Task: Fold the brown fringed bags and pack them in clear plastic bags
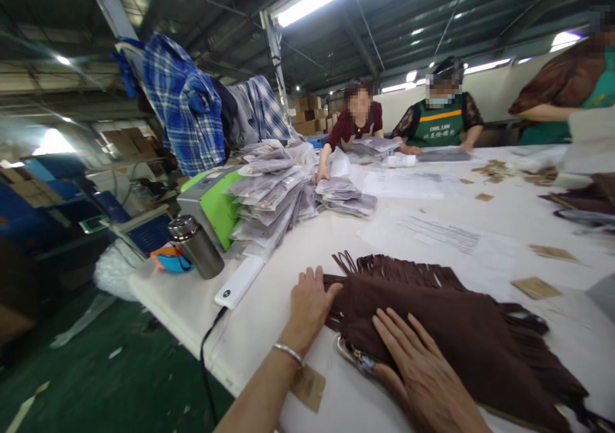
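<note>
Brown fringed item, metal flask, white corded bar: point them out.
Brown fringed item (468,324), head view: on its flat panel.
Metal flask (202,252), head view: middle of its side.
White corded bar (242,280), head view: middle of its top face.

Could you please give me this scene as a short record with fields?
left hand: open, thumb over the fringe at one end of the brown piece
right hand: open, palm down on the brown piece
brown piece: lying flat, fringed, a metal clasp at its near edge
surface: white table
nearby card: brown tag by the left wrist
left side: steel flask, green-and-grey machine, tall stack of wrapped packets
co-workers: three people at the far side, one with a hand at a lower packet pile
</note>
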Action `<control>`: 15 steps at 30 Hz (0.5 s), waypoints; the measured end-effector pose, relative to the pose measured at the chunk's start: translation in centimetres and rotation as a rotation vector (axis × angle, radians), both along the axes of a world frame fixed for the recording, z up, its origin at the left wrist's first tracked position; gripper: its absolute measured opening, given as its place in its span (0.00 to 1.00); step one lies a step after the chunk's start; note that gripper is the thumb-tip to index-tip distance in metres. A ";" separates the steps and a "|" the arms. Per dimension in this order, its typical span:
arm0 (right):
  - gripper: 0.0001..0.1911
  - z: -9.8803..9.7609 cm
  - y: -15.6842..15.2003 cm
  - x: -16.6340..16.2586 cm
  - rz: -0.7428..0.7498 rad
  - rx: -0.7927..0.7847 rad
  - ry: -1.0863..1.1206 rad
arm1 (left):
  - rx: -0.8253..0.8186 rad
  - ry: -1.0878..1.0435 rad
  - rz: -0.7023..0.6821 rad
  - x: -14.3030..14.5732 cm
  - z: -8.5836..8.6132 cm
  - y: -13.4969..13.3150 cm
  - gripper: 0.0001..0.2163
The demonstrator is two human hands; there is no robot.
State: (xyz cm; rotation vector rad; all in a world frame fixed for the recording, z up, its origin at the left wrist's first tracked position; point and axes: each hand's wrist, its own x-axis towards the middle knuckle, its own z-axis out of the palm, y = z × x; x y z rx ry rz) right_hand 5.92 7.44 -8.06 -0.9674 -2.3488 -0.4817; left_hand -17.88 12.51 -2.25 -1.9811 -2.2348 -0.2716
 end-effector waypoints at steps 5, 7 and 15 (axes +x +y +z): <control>0.36 -0.5 0.2 -0.1 -0.012 -0.076 0.006 | -0.070 -0.070 -0.055 2.7 -1.1 0.8 0.14; 0.35 -0.8 0.2 -0.1 -0.017 -0.121 0.019 | -0.116 -0.120 -0.066 2.4 -1.1 0.8 0.12; 0.31 -0.5 0.2 -0.5 0.011 -0.199 0.093 | -0.253 -0.522 -0.080 2.6 2.6 1.6 0.16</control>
